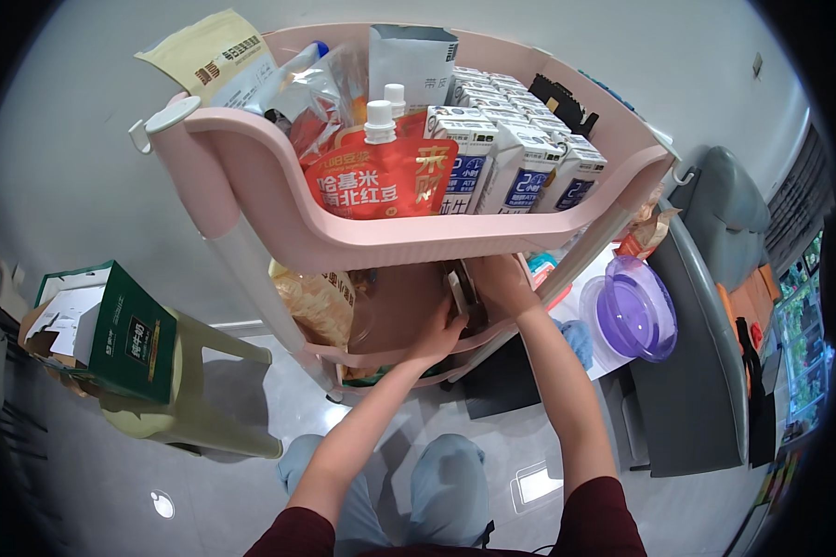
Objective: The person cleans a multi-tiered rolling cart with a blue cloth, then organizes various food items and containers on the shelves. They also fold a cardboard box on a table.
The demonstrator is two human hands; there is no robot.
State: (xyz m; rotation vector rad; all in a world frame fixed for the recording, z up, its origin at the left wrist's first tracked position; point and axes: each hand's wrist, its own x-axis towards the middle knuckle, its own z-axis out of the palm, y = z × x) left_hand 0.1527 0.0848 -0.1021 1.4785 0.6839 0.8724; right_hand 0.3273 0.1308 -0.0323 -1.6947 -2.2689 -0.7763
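Note:
Both my arms reach onto the middle shelf of a pink trolley. A narrow dark object with a pale edge stands there between my hands; its kind I cannot make out. My left hand grips its near left side, thumb up against it. My right hand is at its right side, with the fingers largely hidden behind the object and under the upper tray's rim. To the left of my left hand, a yellowish food bag leans at the shelf's end.
The pink upper tray overhangs my hands, holding white-and-blue milk cartons, red spouted pouches and several bags. A green carton sits on a stool at left. Purple basins stand at right near a grey sofa.

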